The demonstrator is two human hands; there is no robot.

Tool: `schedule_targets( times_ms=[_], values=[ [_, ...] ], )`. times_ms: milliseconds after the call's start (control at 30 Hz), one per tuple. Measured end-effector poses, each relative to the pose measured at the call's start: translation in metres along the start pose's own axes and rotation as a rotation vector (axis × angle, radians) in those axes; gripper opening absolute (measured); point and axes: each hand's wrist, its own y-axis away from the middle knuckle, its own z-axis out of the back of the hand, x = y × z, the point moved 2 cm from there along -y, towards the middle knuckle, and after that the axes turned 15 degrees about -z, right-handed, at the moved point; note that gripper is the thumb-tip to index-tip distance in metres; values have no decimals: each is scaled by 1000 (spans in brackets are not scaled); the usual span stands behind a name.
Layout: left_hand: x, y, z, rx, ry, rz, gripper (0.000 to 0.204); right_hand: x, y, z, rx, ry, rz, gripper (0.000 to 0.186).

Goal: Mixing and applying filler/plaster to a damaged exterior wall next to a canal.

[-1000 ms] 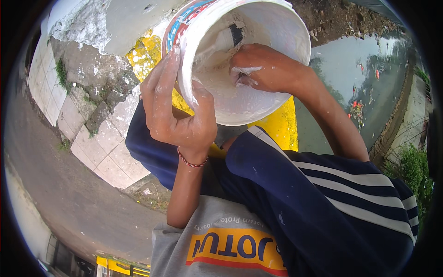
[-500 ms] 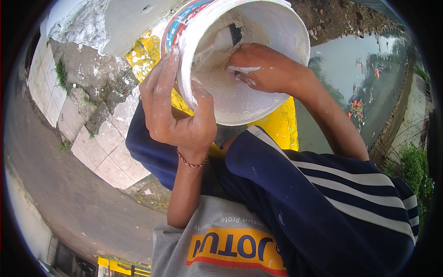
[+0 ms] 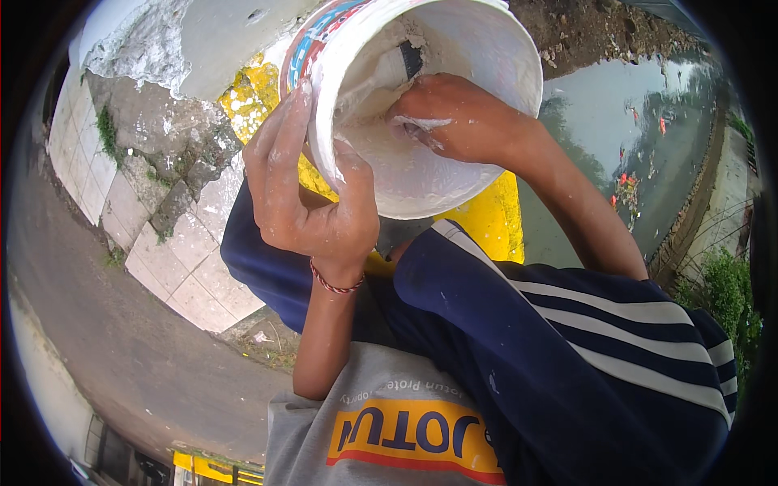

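Note:
A white plastic bucket (image 3: 509, 61) with a coloured band on its outside is tilted, its mouth facing me. My left hand (image 3: 312, 198), smeared with white, holds the bucket's left rim, thumb inside and fingers along the outer wall. Inside the bucket, my right hand (image 3: 458, 117) is closed, fingers curled toward the pale paste (image 3: 369, 130) on the bottom. Whatever those fingers hold is hidden behind the hand. Just beyond them, a whitish item with a dark end (image 3: 411, 60) leans against the inner wall; its kind is unclear.
Under the bucket runs a yellow-painted ledge (image 3: 498, 215). Murky water (image 3: 604, 121) with floating litter lies to the right. Broken pale paving tiles (image 3: 190, 259) and a road (image 3: 138, 332) stretch out on the left. My legs in dark striped trousers (image 3: 486, 316) are bent beneath my arms.
My right hand has shifted slightly left and deeper into the bucket. The left hand keeps its hold on the rim, and the bucket has barely moved.

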Motion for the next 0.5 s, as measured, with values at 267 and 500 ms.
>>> schedule_targets(
  times_ms=[267, 500],
  values=[
    [-22, -16, -3, 92, -66, 110, 42, -4, 0, -2, -45, 9, 36, 25],
    [-23, -15, -1, 104, -77, 118, 42, -4, 0, 2, -3, 31, -11, 22]
  ],
)
